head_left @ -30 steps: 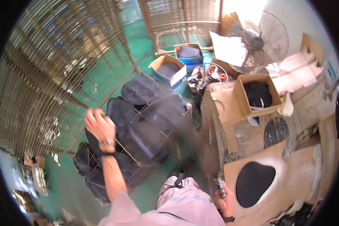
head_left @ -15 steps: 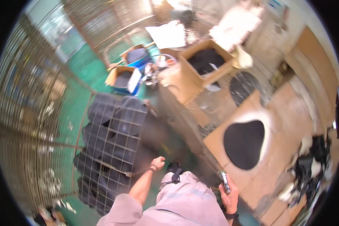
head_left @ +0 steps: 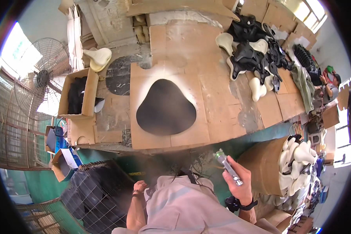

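Observation:
My right hand is raised beside my body at the table's front edge. It grips a short silver metal tool with a greenish tip that points toward the table; its exact kind is unclear. My left hand hangs low beside my clothing, fingers loosely curled and nothing visible in them. In front of me, a black rounded-triangular sheet lies flat on the cardboard-covered table. A whitish patch surrounds its upper edge. Neither hand touches the sheet.
Pale and black bicycle saddle parts are piled at the table's right. A carton of black pieces stands at its left, near a large fan. A wire cage of dark pieces stands low left; a cardboard drum of saddle parts is right.
My view has swung right, bringing the table in front of me. My right hand has risen with the silver tool. My left hand stays low and empty-looking.

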Demonstrator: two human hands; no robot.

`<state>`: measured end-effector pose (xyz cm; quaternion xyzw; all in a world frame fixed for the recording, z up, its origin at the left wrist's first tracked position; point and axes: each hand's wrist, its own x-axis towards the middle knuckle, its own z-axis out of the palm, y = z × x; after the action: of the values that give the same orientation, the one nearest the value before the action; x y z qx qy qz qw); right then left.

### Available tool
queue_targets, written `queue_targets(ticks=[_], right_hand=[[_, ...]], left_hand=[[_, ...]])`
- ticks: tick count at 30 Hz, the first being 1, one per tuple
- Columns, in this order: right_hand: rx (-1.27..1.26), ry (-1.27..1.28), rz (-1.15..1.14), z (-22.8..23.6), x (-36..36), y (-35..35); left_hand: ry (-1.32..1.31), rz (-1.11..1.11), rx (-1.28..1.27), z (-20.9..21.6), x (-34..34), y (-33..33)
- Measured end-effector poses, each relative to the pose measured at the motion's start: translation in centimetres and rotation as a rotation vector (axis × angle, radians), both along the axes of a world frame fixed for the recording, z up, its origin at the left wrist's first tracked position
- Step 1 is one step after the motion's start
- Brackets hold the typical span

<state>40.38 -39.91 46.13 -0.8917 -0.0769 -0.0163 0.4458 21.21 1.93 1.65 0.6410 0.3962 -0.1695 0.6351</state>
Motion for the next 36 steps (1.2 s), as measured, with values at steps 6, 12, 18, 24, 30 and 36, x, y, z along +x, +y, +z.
queue_targets(ticks=[6, 12, 18, 24, 30, 36], right_hand=[[0.103, 0.047, 0.128, 2.0, 1.1, -0.1], [0.087, 0.117, 0.307, 1.5, 1.2, -0.2], [0.048, 0.194, 0.349, 1.5, 1.3, -1.3], [0.075, 0.231, 0.222, 1.0, 0.5, -4.0], [0.094, 0.181, -0.031, -0.2, -0.3, -6.2], [0.098, 0.119, -0.092, -0.7, 0.9, -5.5]], left_hand=[[-0.027, 0.279, -0.669, -2.0, -1.5, 3.2], [0.097, 0.125, -0.137, -0.8, 0.1, -0.1], [0.213, -0.167, 0.129, -0.6, -0.7, -1.3], [0.177, -0.016, 0.089, 1.2, -0.4, -2.7], [0.211, -0.114, 0.145, 1.5, 2.0, -2.5], [0.124, 0.135, -0.286, 1.3, 4.1, -1.5]])
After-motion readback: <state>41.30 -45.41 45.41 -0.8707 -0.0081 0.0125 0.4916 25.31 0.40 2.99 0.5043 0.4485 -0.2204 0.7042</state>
